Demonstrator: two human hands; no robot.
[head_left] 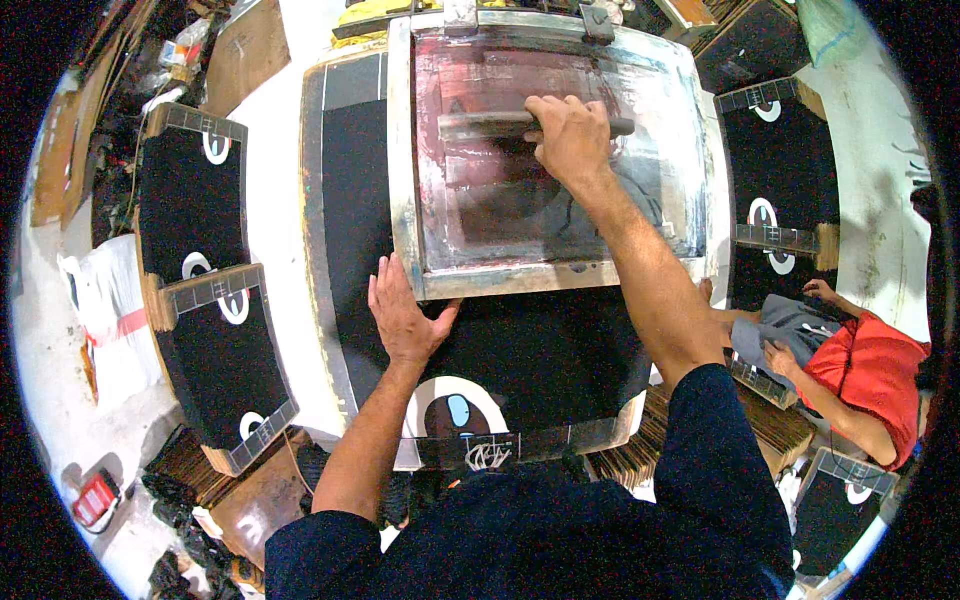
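A framed printing screen (530, 280) lies over black fabric (540, 345) stretched on a board in front of me. My right hand (572, 138) is closed around the handle of a squeegee (480, 125), which lies across the upper part of the mesh. Dark and reddish ink smears the mesh. My left hand (408, 315) has its fingers spread, beside the near left corner of the frame, with the palm over the black fabric. On the near part of that fabric a white-ringed eye print (458, 408) shows a brown centre and a blue spot.
Boards with black fabric and eye prints (200, 190) stand along the left, and more (780, 200) along the right. At the right, another person in red and grey clothing (865, 375) is close to my right arm. Stacked boards (640, 450) lie near my body.
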